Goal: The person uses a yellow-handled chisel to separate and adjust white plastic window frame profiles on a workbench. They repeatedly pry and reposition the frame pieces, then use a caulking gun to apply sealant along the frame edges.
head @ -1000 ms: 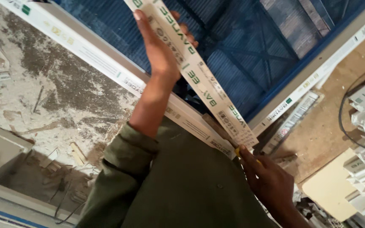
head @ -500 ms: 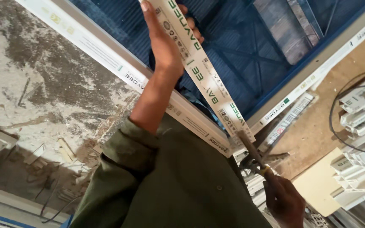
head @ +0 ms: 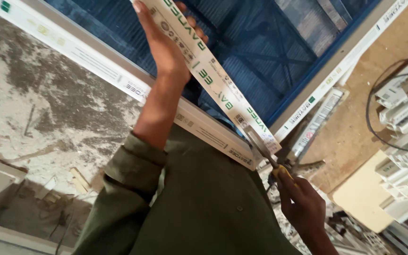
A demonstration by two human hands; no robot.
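My left hand grips a long white plastic strip with green printing, held slanted over a window frame. My right hand, at the lower right, is closed on a cutting tool with metal blades and a yellow handle. The blades meet the strip's lower end, near the corner of the frame. A green sleeve covers my left forearm up to the elbow, and my green shirt fills the bottom middle.
A white window frame with a blue panel lies under the strip. Dusty concrete floor spreads to the left. White profile offcuts, a black cable and a beige board sit at the right.
My right hand dropped away from the strip's end, then came back up with the tool, whose blades now touch the strip. My left hand has kept its hold.
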